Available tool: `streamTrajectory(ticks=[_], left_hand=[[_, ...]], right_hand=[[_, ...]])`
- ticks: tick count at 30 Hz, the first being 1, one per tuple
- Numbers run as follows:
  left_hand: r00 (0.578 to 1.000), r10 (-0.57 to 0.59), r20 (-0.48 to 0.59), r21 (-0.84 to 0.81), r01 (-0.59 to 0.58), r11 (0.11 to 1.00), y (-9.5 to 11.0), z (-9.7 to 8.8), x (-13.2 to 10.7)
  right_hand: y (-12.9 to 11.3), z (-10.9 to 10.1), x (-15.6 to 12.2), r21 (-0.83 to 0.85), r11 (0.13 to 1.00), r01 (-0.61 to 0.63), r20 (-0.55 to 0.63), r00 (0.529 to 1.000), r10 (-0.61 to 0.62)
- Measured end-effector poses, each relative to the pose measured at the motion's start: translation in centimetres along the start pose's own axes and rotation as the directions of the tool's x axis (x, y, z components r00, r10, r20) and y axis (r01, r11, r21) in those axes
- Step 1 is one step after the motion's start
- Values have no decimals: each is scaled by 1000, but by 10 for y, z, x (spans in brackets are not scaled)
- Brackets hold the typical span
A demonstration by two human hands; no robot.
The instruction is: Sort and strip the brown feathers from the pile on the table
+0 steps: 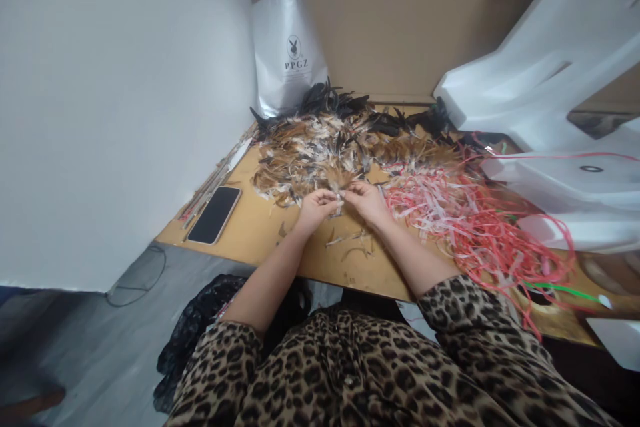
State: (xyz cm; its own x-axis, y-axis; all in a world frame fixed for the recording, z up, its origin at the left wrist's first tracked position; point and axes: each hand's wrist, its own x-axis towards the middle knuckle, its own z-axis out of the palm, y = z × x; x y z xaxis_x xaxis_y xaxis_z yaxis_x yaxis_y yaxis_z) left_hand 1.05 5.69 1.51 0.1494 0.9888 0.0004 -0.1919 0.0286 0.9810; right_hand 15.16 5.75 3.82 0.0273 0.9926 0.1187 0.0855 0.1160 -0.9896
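Observation:
My left hand (317,207) and my right hand (364,200) meet at the front of a feather pile. Between their pinched fingertips is a small bunch of brown feathers (340,179), its fluffy ends pointing away from me and its pale quill ends toward me. Both hands are closed on it; exactly which fingers press where is too small to make out. Just beyond lies the big heap of brown, white and black feathers (300,147). Loose feather bits (357,243) are scattered on the table nearer to me.
A phone (215,215) lies at the table's left. Tangled red and white strips (480,227) cover the right side, beside a white machine (520,80). At the back stands a silver-white bag (290,47). A white wall (125,100) borders the left; a black plastic bag (193,327) sits below.

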Motion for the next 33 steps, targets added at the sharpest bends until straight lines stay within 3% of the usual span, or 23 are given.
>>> streamTrajectory(ticks=[5,8,12,15,20,27,33], left_hand=[[1000,-12,13,33,11,999,0,-3,1],[990,-67,122,-41,73,996,4,-6,-1],[951,-153,268,-180,205,962,7,-8,-4],[962,-157,222,-157,194,968,5,-8,-2],[994,-66,85,-11,67,998,2,-5,0],[999,13,-36,63,-11,998,4,-2,-1],[999,-38,-34,47,40,998,6,-2,0]], right_hand=[[-3,-1,-2,36,999,-36,76,997,33],[-3,-4,-3,185,971,-153,175,977,121],[-2,-5,-3,329,912,-243,342,932,125],[-1,-5,-2,306,925,-226,272,952,143],[1,-6,-1,127,984,-122,126,986,106],[3,-4,0,-116,993,1,74,997,8],[7,4,-3,-99,995,11,40,999,-7]])
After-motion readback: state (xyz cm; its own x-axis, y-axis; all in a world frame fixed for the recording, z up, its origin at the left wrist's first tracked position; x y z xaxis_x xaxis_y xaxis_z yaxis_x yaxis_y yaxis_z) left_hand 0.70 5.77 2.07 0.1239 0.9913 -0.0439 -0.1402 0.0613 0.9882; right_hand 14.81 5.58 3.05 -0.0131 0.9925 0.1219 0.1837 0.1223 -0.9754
